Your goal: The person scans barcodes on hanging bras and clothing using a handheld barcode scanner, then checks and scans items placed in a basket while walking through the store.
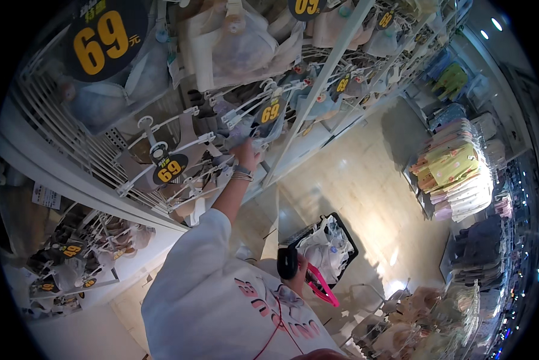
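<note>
My left hand (247, 155), with a watch-like band and bracelets on the wrist, reaches into a rack of hanging bras. Its fingers touch a pale purple lace bra (239, 132), and the garment partly hides them. Close by hang a round black price tag (270, 111) and white plastic hangers (251, 104). Lower down, in front of my printed white shirt (233, 292), my right hand (300, 272) grips a black handheld device (287, 263). A bright pink loop-shaped piece (324, 288) sticks out beside that hand; how it joins the device is unclear.
Beyond my right hand stands a black-rimmed basket (356, 249) filled with pale garments. White uprights (316, 92) divide the bra rack. Across the pale floor (359, 166) is a rack of children's-style clothes (451, 173). More bras (413, 319) hang at lower right.
</note>
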`<state>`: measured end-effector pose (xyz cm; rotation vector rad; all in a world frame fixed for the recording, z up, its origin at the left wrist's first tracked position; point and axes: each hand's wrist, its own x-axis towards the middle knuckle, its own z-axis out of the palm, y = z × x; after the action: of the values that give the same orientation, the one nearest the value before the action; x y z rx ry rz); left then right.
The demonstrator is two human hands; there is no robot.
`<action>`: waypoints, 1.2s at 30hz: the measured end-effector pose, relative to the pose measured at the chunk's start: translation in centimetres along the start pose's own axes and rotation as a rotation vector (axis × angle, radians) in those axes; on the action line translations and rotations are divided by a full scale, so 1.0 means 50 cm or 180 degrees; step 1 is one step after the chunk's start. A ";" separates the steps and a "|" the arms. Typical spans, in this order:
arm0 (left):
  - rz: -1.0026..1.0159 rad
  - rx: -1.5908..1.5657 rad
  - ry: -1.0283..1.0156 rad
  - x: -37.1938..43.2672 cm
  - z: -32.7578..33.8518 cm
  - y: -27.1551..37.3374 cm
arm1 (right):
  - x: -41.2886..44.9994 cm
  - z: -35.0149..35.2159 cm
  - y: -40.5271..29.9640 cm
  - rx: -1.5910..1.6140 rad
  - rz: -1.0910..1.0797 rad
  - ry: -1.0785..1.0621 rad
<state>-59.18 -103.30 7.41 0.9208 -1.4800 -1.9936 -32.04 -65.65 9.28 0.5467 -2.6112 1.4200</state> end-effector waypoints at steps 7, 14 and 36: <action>0.0016 -0.1540 0.0652 -0.136 0.040 0.059 | 0.209 -0.006 0.013 0.0737 0.0051 -0.0003; 0.0236 -0.1122 0.0762 -0.207 0.033 0.080 | 0.352 0.021 0.043 0.1099 0.0221 -0.0080; 0.0198 -0.0044 0.0610 -0.222 -0.056 0.122 | 0.766 0.118 0.124 0.2934 0.1293 -0.0792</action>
<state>-49.89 -98.83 15.25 1.0168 -1.3701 -1.8143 -69.46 -77.27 11.56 0.2631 -2.1505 2.8599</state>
